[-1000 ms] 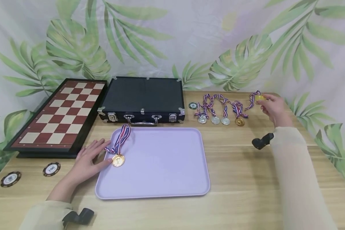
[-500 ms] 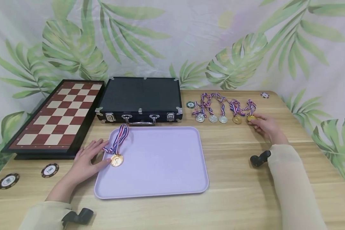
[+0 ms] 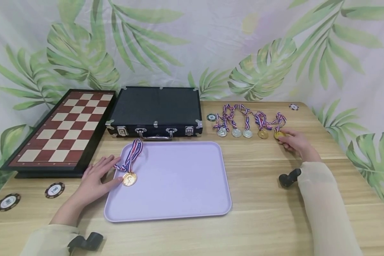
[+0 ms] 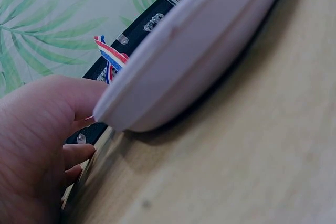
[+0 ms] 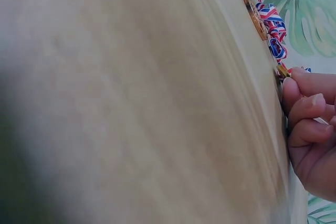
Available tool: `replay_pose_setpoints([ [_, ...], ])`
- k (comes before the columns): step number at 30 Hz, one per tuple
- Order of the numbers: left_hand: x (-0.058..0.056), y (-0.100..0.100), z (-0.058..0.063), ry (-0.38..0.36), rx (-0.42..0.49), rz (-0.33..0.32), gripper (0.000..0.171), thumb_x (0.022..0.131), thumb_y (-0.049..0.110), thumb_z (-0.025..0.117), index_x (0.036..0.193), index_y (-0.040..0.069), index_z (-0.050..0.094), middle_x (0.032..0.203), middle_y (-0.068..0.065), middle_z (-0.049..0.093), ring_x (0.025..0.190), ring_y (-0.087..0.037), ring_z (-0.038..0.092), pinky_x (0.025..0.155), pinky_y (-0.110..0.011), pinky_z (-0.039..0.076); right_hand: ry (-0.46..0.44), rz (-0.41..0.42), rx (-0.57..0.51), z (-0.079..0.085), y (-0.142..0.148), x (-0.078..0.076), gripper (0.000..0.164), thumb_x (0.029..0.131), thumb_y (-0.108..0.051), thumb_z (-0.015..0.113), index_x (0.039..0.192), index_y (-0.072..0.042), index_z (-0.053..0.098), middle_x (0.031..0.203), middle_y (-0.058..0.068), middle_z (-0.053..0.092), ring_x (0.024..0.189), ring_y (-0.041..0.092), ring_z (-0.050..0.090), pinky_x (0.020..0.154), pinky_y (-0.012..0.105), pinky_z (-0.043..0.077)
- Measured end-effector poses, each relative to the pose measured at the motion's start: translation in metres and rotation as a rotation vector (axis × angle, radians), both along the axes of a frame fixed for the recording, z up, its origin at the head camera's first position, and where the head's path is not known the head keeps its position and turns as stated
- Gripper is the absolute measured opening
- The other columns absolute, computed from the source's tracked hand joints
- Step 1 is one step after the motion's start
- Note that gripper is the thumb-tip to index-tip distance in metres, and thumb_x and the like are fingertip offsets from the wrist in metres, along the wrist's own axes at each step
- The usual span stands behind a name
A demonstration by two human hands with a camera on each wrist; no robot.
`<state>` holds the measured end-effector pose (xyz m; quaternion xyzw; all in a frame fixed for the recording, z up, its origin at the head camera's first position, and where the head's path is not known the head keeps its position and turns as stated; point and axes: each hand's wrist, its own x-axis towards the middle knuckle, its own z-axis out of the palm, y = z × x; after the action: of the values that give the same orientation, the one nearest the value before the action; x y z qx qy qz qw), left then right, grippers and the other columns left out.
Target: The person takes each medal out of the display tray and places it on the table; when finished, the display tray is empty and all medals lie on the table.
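My right hand (image 3: 297, 143) pinches the rim of a gold medal (image 3: 278, 135) between thumb and forefinger at the right end of a row of medals. Its striped ribbon (image 3: 280, 120) trails away behind it on the wood. In the right wrist view the pinched edge of that medal (image 5: 283, 71) sits low against the table. My left hand (image 3: 97, 179) rests along the left edge of the lilac tray (image 3: 176, 181), fingers extended and thumb over the rim. Just beside the thumb tip lies another gold medal (image 3: 129, 179) on the tray, its ribbon (image 3: 133, 154) looped toward the back.
A bronze-toned medal (image 3: 263, 134) and several silver medals (image 3: 236, 132) with tangled ribbons continue the row leftward. Behind the tray stands a black case (image 3: 158, 106). A chessboard box (image 3: 65, 129) is at left. Poker chips lie about, one chip (image 3: 54, 190) near my left wrist.
My right hand has brought the gold medal from the table's far right corner left and nearer, down to the end of the row, uncovering a chip. The left hand stays in place.
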<state>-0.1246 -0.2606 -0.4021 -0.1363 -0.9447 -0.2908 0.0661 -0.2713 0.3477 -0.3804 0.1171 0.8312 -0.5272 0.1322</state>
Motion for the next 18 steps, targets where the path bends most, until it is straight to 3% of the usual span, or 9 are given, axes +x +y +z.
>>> replay_pose_setpoints([
  [11, -0.002, 0.000, 0.001, -0.006, -0.005, -0.002, 0.062, 0.077, 0.031, 0.062, 0.129, 0.008, 0.039, 0.131, -0.025, 0.030, 0.123, -0.041, 0.016, 0.093, -0.058, -0.003, 0.008, 0.007, -0.049, 0.000, 0.002, 0.001, 0.060, 0.087, -0.014, 0.051, 0.137, -0.006, 0.018, 0.066, -0.007, 0.058, 0.049, 0.001, 0.045, 0.044, 0.015, 0.039],
  [18, 0.000, -0.001, 0.000, -0.013, 0.004, 0.000, 0.062, 0.077, 0.031, 0.062, 0.130, 0.009, 0.039, 0.131, -0.025, 0.030, 0.122, -0.041, 0.016, 0.093, -0.058, -0.004, 0.088, -0.022, -0.286, 0.013, -0.016, 0.017, 0.061, 0.086, -0.007, 0.051, 0.136, -0.004, 0.017, 0.068, -0.002, 0.060, 0.050, 0.004, 0.048, 0.044, 0.015, 0.039],
])
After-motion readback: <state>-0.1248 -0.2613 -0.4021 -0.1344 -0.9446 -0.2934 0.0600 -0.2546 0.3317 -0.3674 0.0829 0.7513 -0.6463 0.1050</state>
